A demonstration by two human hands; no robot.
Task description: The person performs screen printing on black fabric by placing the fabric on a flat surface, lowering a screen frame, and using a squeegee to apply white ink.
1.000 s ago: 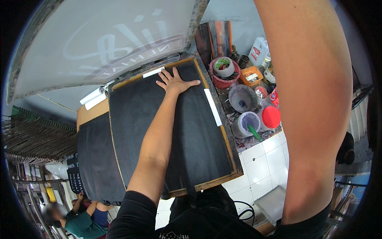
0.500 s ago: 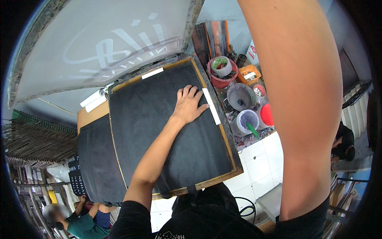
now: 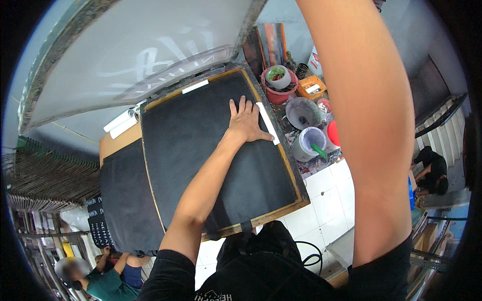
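Observation:
My left hand (image 3: 245, 122) lies flat with fingers spread on a black cloth (image 3: 201, 150) stretched over a wood-edged board (image 3: 271, 215). Its thumb reaches a white strip (image 3: 267, 123) along the board's right edge. Another white strip (image 3: 195, 87) sits at the far edge. My right arm (image 3: 369, 125) stretches up and out of the picture, so its hand is hidden from me. Raised at a tilt beyond the board is a large framed printing screen (image 3: 145, 50) with pale lettering in its mesh.
Right of the board stand a grey bowl (image 3: 303, 112), a tub with a green-handled tool (image 3: 310, 143), a red bucket (image 3: 277, 94) and an orange basket (image 3: 312, 86). More black cloth (image 3: 128, 190) hangs at left. One person (image 3: 110, 276) sits lower left, another (image 3: 433, 170) at far right.
My left hand has slid slightly forward and right over the cloth, its fingers spreading wider and the thumb now at the white strip. The raised screen sits at a slightly different tilt.

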